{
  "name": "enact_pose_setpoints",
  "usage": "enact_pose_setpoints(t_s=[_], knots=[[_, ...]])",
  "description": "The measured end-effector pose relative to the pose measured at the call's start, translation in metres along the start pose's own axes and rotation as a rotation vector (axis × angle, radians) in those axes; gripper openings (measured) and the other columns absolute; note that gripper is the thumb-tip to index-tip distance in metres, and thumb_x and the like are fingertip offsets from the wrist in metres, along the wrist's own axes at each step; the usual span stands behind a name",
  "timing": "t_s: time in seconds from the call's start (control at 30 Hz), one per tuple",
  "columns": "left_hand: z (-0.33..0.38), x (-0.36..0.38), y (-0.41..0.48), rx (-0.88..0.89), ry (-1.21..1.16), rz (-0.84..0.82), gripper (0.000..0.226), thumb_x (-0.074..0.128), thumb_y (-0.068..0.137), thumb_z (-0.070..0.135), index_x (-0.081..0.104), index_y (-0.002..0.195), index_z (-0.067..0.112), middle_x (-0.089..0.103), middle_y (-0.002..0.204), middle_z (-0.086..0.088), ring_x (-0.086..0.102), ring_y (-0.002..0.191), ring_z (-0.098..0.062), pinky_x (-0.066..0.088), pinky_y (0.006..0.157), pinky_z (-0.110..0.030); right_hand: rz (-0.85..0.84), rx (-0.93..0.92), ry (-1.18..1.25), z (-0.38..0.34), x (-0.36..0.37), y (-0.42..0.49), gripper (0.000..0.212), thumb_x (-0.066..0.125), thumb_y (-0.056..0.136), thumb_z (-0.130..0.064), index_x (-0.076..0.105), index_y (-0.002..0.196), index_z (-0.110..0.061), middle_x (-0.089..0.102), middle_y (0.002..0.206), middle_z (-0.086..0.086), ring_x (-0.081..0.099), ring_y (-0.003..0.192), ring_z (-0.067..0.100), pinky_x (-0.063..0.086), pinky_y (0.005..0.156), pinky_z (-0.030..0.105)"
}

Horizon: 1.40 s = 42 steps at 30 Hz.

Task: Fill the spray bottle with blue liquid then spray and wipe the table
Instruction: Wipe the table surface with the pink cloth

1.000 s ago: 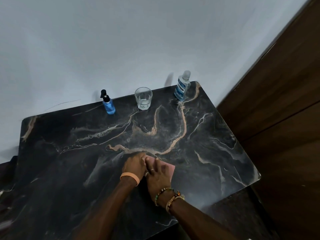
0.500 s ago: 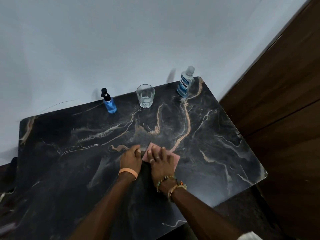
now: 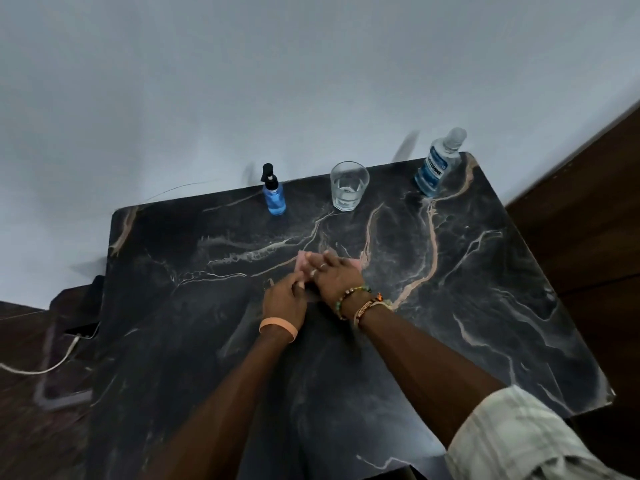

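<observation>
One spray bottle, one glass, one cloth

Right hand presses flat on the pink cloth mid-bench; left hand rests against it at seven o'clock; spray bottle, glass and mouthwash bottle stand at eleven, twelve and one o'clock.

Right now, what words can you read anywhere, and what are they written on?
"LISTERINE": on the label of the mouthwash bottle, running along its side.
Smaller print on that same label: too blurred to read.
Spray bottle: no writing shows.
Woven bracelet on the right wrist: any marks are too small to read.
</observation>
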State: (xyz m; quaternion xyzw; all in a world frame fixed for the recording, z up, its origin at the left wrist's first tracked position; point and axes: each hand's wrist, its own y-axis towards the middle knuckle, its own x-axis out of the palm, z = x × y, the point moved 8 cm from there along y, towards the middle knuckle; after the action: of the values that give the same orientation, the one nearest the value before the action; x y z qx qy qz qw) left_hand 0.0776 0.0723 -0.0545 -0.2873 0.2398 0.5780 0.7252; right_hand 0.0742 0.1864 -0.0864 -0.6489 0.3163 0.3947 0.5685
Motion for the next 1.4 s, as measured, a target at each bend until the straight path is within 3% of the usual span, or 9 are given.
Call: enact_pose_setpoints(t_s=[0.07, 0.27, 0.43, 0.5, 0.67, 0.8, 0.97, 1.3, 1.4], knots=[[0.009, 0.007, 0.002, 0.038, -0.001, -0.028, 0.029, 0.051, 0.094, 0.004, 0.070, 0.114, 0.013, 0.071, 0.113, -0.007, 0.063, 0.105, -0.024, 0.025, 0.092, -0.013, 0.022, 0.135, 0.100, 0.023, 0.006, -0.006, 0.056, 0.033, 0.103, -0.034, 0.013, 0.155, -0.029, 0.004, 0.163, -0.007, 0.006, 0.148, 0.031, 0.018, 0.117, 0.047], [0.005, 0.016, -0.008, 0.011, -0.011, -0.067, 0.029, 0.051, 0.095, 0.005, 0.068, 0.118, 0.006, 0.069, 0.115, -0.014, 0.062, 0.108, -0.028, 0.043, 0.095, -0.030, 0.054, 0.355, 0.133, 0.019, 0.057, -0.080, 0.061, 0.032, 0.100, -0.023, 0.009, 0.156, -0.021, 0.006, 0.163, 0.001, 0.010, 0.146, 0.036, 0.023, 0.111, 0.051], [-0.034, -0.018, -0.018, -0.053, -0.085, 0.049, 0.025, 0.052, 0.095, 0.005, 0.072, 0.104, 0.016, 0.073, 0.103, 0.000, 0.064, 0.091, -0.010, 0.048, 0.086, -0.023, 0.001, 0.137, 0.117, -0.076, 0.088, -0.140, 0.064, 0.075, 0.075, -0.032, 0.058, 0.135, -0.022, 0.047, 0.148, 0.004, 0.049, 0.129, 0.040, 0.044, 0.100, 0.057], [-0.052, -0.036, -0.019, -0.092, -0.071, 0.107, 0.023, 0.054, 0.094, 0.005, 0.072, 0.107, 0.011, 0.073, 0.107, -0.004, 0.066, 0.097, -0.014, 0.045, 0.090, -0.022, -0.039, 0.031, 0.076, -0.111, 0.087, -0.137, 0.069, 0.081, 0.065, -0.040, 0.064, 0.130, -0.023, 0.054, 0.142, 0.002, 0.056, 0.123, 0.037, 0.049, 0.096, 0.055], [-0.101, -0.087, -0.028, -0.241, -0.075, 0.267, 0.022, 0.058, 0.093, 0.007, 0.072, 0.109, 0.008, 0.073, 0.109, -0.007, 0.067, 0.102, -0.022, 0.048, 0.094, -0.028, 0.014, -0.306, -0.069, -0.157, 0.051, -0.054, 0.059, 0.035, 0.103, -0.026, 0.011, 0.156, -0.020, 0.004, 0.164, 0.006, 0.005, 0.147, 0.042, 0.008, 0.118, 0.058], [-0.140, -0.122, -0.045, -0.302, 0.011, 0.323, 0.023, 0.058, 0.094, 0.010, 0.071, 0.112, 0.009, 0.072, 0.111, -0.007, 0.066, 0.103, -0.021, 0.043, 0.093, -0.024, 0.072, -0.276, -0.122, -0.153, 0.005, 0.018, 0.051, 0.031, 0.103, -0.024, 0.023, 0.153, -0.027, 0.019, 0.160, 0.003, 0.018, 0.144, 0.035, 0.023, 0.112, 0.049], [-0.156, -0.127, -0.061, -0.297, 0.018, 0.335, 0.023, 0.056, 0.095, 0.011, 0.071, 0.113, 0.010, 0.072, 0.112, -0.006, 0.067, 0.102, -0.022, 0.046, 0.093, -0.027, 0.090, -0.029, -0.016, -0.060, 0.006, 0.013, 0.053, 0.027, 0.102, -0.019, 0.023, 0.153, -0.032, 0.012, 0.163, -0.007, 0.014, 0.147, 0.031, 0.017, 0.117, 0.044], [-0.035, -0.031, -0.038, 0.214, 0.078, -0.023, 0.028, 0.052, 0.091, 0.003, 0.069, 0.114, 0.004, 0.071, 0.112, -0.015, 0.063, 0.105, -0.032, 0.046, 0.096, -0.036, 0.056, 0.544, 0.191, 0.073, 0.075, -0.158, 0.061, 0.029, 0.094, -0.012, 0.023, 0.154, -0.021, 0.016, 0.162, -0.003, 0.020, 0.144, 0.029, 0.031, 0.111, 0.042], [0.002, 0.014, -0.042, 0.329, 0.105, -0.196, 0.032, 0.049, 0.094, 0.004, 0.065, 0.121, 0.003, 0.066, 0.122, -0.017, 0.058, 0.116, -0.031, 0.039, 0.105, -0.036, -0.020, 0.413, 0.165, 0.038, 0.094, -0.194, 0.069, 0.014, 0.084, -0.016, 0.041, 0.147, -0.011, 0.036, 0.154, 0.008, 0.039, 0.135, 0.041, 0.043, 0.103, 0.048]])
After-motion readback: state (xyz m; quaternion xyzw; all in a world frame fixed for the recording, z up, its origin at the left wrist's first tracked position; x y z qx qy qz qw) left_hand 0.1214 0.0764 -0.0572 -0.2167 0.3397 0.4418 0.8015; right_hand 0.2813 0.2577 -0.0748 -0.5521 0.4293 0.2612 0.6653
